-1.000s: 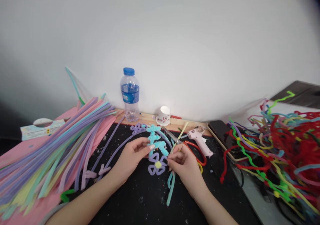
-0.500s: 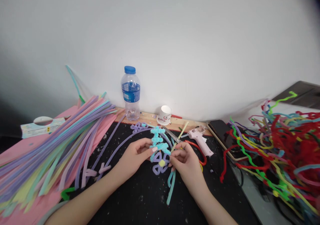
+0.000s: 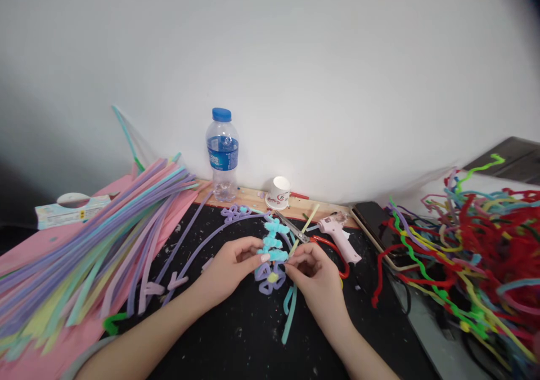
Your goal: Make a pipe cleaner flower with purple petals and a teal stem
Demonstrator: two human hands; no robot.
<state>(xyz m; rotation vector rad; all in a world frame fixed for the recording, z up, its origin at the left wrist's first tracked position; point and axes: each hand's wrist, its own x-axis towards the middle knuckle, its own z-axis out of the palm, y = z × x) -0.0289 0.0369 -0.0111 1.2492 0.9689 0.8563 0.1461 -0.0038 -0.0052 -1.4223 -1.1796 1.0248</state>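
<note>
Between my hands is a light-blue zigzag of bent pipe cleaner, with a purple pipe-cleaner flower with a yellow centre just below it. My left hand pinches the zigzag's lower left side between thumb and fingers. My right hand is closed at the lower right end of the same piece, its fingertips pressed together. Teal pipe-cleaner strips hang down beside my right fingers. Just beyond my right hand lie scissors with red handles.
A glue gun lies right of the scissors. Behind stand a water bottle and a paper cup. Straight pipe cleaners spread over pink paper at left; a tangled colourful heap and a phone are at right.
The light-blue zigzag has shifted slightly right and its folds sit closer together above the flower. Both hands keep hold, the left moving a little to the right.
</note>
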